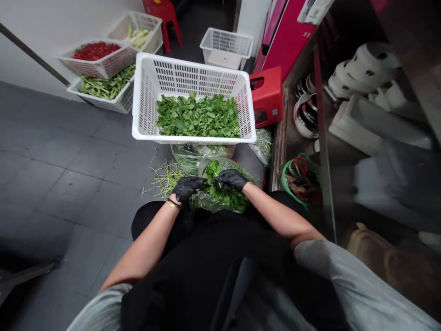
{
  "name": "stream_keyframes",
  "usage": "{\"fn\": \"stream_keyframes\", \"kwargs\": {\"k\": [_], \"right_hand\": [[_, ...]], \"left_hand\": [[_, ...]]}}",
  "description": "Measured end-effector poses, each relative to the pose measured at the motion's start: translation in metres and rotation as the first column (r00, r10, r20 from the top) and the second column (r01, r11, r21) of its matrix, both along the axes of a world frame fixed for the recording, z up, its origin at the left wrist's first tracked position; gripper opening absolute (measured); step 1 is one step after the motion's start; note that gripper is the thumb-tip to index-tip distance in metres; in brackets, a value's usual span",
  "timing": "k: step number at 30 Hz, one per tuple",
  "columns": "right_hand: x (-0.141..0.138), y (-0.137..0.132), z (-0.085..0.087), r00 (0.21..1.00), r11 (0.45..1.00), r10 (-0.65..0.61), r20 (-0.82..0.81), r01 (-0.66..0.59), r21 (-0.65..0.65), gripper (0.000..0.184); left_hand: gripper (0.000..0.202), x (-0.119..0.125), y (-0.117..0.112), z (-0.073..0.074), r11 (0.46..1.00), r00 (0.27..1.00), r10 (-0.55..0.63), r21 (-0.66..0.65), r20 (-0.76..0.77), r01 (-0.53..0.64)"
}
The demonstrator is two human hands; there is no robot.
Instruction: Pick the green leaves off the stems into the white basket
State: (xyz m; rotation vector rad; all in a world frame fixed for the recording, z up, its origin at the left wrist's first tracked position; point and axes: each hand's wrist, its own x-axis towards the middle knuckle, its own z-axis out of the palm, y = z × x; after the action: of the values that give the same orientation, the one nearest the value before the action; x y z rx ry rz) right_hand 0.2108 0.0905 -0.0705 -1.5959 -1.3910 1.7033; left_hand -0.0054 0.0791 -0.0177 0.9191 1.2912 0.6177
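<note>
One view only, worn on the head. Looks forward and down from high up, over the lap. Close to the left hand (188, 187) and right hand (230, 179), low in the middle. White basket (193, 138) a bit farther off, grey floor (51, 151) on the left, metal shelves (325, 151) near on the right.

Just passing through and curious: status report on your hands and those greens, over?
Black-gloved left hand and right hand on bagged greens; grip unclear. Just ahead, white basket of leaves. Loose stems on floor beside, nothing blocking.
</note>
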Motion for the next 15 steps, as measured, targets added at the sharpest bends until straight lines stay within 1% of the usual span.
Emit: {"fn": "stream_keyframes", "kwargs": {"k": [1,2,4,5,7,9,12,14,15], "right_hand": [[-0.008,-0.002,0.003,0.983,0.994,-0.108,-0.149,0.109,-0.003,0.041],[-0.018,-0.004,0.007,0.949,0.981,-0.185,-0.255,0.192,0.002,0.042],[-0.036,-0.004,0.013,0.884,0.951,-0.279,-0.376,0.310,0.023,0.039],[-0.043,-0.003,0.016,0.865,0.941,-0.299,-0.403,0.338,0.027,0.037],[-0.053,-0.004,0.022,0.853,0.936,-0.316,-0.415,0.351,0.010,0.034],[-0.057,-0.007,0.027,0.848,0.931,-0.334,-0.412,0.365,-0.005,0.032],[-0.055,-0.019,0.032,0.827,0.914,-0.368,-0.424,0.406,-0.002,0.031],[-0.051,-0.030,0.035,0.837,0.926,-0.353,-0.418,0.375,-0.031,0.031],[-0.048,-0.034,0.035,0.855,0.940,-0.329,-0.401,0.338,-0.051,0.033]], "left_hand": [[0.041,0.007,-0.001,0.000,1.000,1.000,0.010,-0.012,0.016,-0.010],[0.042,0.012,-0.001,-0.001,1.000,0.999,0.020,-0.021,0.033,-0.019],[0.041,0.019,-0.002,0.000,0.999,0.996,0.023,-0.036,0.086,-0.020],[0.038,0.020,-0.003,0.001,0.999,0.993,0.026,-0.041,0.117,-0.021],[0.034,0.018,-0.004,0.002,0.999,0.986,0.040,-0.041,0.164,-0.034],[0.030,0.015,-0.006,0.001,0.999,0.985,0.035,-0.022,0.170,-0.032],[0.022,0.013,-0.011,-0.006,1.000,0.985,0.007,0.004,0.172,-0.008],[0.019,0.014,-0.015,-0.014,1.000,0.983,-0.014,-0.015,0.181,0.017],[0.019,0.015,-0.018,-0.018,0.999,0.982,-0.026,-0.033,0.187,0.033]]}}
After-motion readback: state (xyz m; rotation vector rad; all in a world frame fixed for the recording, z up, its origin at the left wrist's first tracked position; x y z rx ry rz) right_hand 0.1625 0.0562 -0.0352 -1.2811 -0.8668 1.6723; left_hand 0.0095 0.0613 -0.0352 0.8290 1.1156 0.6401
